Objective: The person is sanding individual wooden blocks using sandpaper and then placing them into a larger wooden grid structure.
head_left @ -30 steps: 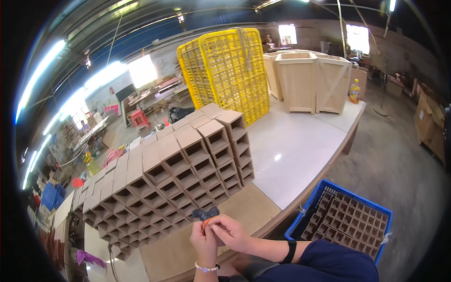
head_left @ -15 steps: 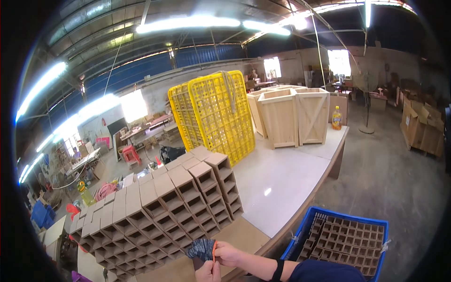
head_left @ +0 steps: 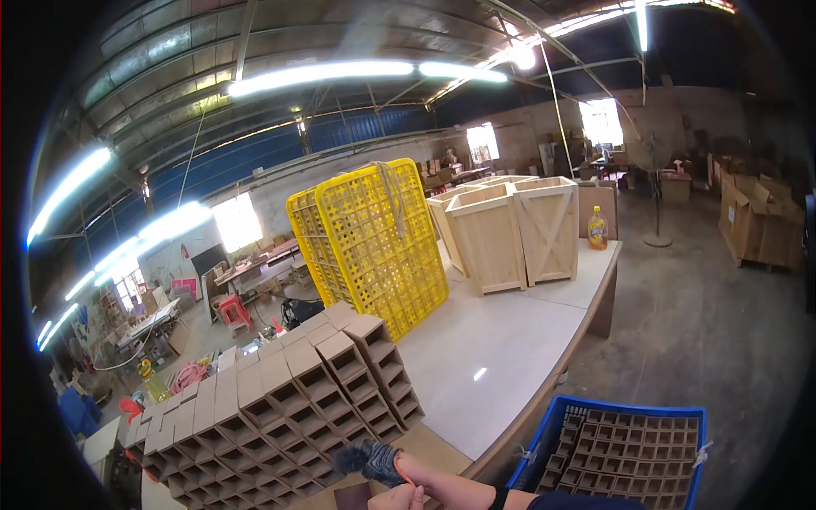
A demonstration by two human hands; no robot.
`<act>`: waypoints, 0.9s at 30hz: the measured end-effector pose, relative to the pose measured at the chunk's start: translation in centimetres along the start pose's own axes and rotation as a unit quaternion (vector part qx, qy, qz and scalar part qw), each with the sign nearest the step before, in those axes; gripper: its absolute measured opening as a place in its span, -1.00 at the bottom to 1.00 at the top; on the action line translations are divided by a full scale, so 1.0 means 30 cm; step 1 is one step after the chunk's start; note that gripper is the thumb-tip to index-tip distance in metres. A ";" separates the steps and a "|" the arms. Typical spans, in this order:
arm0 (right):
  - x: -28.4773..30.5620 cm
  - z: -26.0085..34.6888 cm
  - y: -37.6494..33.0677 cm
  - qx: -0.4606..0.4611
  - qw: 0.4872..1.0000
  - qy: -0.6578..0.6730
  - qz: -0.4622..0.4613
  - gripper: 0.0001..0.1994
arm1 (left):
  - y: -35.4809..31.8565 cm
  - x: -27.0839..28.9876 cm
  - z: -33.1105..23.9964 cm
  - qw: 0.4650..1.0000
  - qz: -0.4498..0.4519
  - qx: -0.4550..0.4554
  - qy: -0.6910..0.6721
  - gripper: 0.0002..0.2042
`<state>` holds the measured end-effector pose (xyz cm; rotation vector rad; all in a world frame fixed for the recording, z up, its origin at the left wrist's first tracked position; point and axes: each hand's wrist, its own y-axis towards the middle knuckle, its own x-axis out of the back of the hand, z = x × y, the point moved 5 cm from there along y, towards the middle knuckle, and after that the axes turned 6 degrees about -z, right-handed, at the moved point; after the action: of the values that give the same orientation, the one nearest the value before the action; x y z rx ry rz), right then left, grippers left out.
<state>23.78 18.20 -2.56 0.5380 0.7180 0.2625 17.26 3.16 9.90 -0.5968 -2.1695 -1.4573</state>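
Observation:
At the bottom edge my right hand (head_left: 418, 473) pinches a small dark blue-grey piece of cloth, perhaps a glove (head_left: 369, 459), with something thin and orange at the fingertips. Its forearm comes in from the lower right with a black wristband. Only the knuckles of my left hand (head_left: 395, 500) show, just under the cloth; its grip is hidden. Directly behind the hands, a large stack of brown cardboard cell dividers (head_left: 289, 408) lies on its side on the white table (head_left: 501, 348).
Yellow plastic crates (head_left: 374, 246) lean upright mid-table, with open wooden crates (head_left: 510, 229) and an orange drink bottle (head_left: 598, 229) at the far end. A blue crate (head_left: 544, 433) holding cardboard dividers stands on the floor to the right. Stacked boxes line the right wall.
The view has tilted upward, so the hands have dropped to the bottom edge and more roof shows. The hands stay together on the dark cloth.

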 end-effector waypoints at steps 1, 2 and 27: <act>0.006 0.034 0.021 0.021 1.000 -0.018 0.014 -0.63 | 0.005 -0.001 -0.008 1.000 -0.003 0.014 -0.027 -0.84; 0.011 0.058 0.022 0.021 1.000 -0.015 0.012 -0.63 | 0.020 -0.002 -0.016 1.000 0.001 0.016 -0.025 -0.84; -0.312 0.140 0.060 -0.158 0.976 0.141 0.040 -0.37 | -0.054 0.066 0.045 0.998 -0.028 -0.059 0.023 -0.83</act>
<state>19.76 14.34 6.24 0.2264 0.9096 0.5258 14.56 4.06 9.40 -0.5419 -2.0912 -1.6218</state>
